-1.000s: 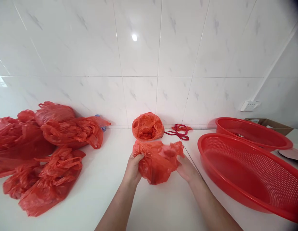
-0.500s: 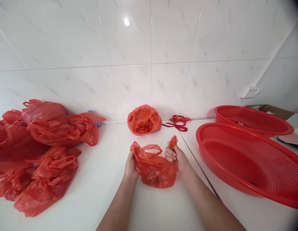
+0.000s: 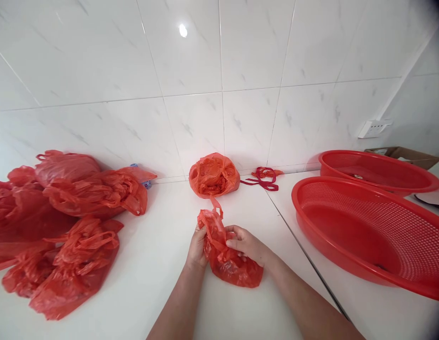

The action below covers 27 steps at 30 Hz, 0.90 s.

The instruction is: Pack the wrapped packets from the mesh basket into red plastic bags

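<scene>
A thin red plastic bag hangs between my two hands above the white table, its lower part sagging to the right. My left hand grips its upper left side, thumb on the front. The fingers of my right hand are closed on the bag's crumpled upper part, close to my left hand. One handle loop sticks up from the top. Whatever the bag holds, if anything, is hidden by the red film. Just beyond stands another red bag, rounded and stuffed with crumpled red plastic.
Several filled red bags are heaped at the left. A dark red ribbon lies near the tiled wall. Two red plastic baskets stand at the right, with a cardboard box behind. A seam crosses the white table.
My right hand has moved left and down, from the bag's right handle to its middle. The bag, stretched wide before, is now bunched together, with its right side drooping.
</scene>
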{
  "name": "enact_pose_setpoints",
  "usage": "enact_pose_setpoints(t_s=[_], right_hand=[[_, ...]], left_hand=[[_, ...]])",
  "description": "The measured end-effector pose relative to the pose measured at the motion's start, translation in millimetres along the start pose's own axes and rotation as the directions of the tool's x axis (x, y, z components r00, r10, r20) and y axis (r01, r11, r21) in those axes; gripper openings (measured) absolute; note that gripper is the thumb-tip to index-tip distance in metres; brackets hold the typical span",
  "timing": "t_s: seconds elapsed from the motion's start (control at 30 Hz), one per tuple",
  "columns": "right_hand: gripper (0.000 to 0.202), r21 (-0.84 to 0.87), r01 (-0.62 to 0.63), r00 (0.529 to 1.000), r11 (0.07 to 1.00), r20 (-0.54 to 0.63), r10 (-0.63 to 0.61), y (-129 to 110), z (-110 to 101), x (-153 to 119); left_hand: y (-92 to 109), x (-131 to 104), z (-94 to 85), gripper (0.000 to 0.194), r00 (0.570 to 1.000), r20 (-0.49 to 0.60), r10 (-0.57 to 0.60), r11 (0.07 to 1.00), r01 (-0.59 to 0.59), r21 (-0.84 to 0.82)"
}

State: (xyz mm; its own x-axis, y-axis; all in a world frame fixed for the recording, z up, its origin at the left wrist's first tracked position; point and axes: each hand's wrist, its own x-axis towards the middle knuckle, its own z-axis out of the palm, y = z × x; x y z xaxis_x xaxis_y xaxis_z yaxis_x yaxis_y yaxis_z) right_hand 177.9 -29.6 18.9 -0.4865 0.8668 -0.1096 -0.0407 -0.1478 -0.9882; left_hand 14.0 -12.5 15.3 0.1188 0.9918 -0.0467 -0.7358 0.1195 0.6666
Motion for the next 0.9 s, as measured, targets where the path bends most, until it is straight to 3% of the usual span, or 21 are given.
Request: enact_pose_setpoints(t_s=[0.17, 0.3, 0.43, 0.6, 0.73, 0.8, 0.9], right_hand=[[0.058, 0.084, 0.088, 0.989, 0.993, 0.111, -0.097, 2.5, 6.0, 2.4], [0.058, 0.156, 0.135, 0.986, 0.978, 0.072, -0.148, 2.5, 8.3, 3.5], [0.052, 0.25, 0.157, 0.987, 0.956, 0.006, -0.163, 0.9, 9.6, 3.5], [0.035, 0.281, 0.178, 0.984, 0.943, -0.059, -0.168, 4.4, 9.3, 6.0], [0.028, 0.287, 0.2, 0.979, 0.937, -0.096, -0.18, 8.4, 6.3, 7.9], [0.025, 0.249, 0.192, 0.98, 0.949, -0.104, -0.171, 7.2, 5.3, 6.8], [0.035, 0.205, 0.213, 0.975, 0.955, -0.101, -0.196, 0.9, 6.1, 3.1]], left_hand=[[-7.0, -0.5, 5.4, 0.023, 0.995, 0.049, 0.084, 0.961, -0.094, 0.26], [-11.0, -1.7, 8.5, 0.046, 0.972, 0.037, 0.231, 0.828, -0.217, 0.517], [-11.8, -9.5, 14.4, 0.06, 0.969, 0.029, 0.245, 0.687, -0.194, 0.701], [-12.0, -17.0, 18.2, 0.068, 0.974, 0.122, 0.193, 0.695, -0.224, 0.683], [-6.6, -14.8, 15.7, 0.054, 0.961, 0.217, 0.171, 0.842, -0.257, 0.475], [-2.2, -11.9, 14.8, 0.044, 0.968, 0.182, 0.171, 0.903, -0.228, 0.363], [5.4, -8.2, 18.5, 0.041, 0.969, 0.066, 0.239, 0.903, -0.247, 0.352]])
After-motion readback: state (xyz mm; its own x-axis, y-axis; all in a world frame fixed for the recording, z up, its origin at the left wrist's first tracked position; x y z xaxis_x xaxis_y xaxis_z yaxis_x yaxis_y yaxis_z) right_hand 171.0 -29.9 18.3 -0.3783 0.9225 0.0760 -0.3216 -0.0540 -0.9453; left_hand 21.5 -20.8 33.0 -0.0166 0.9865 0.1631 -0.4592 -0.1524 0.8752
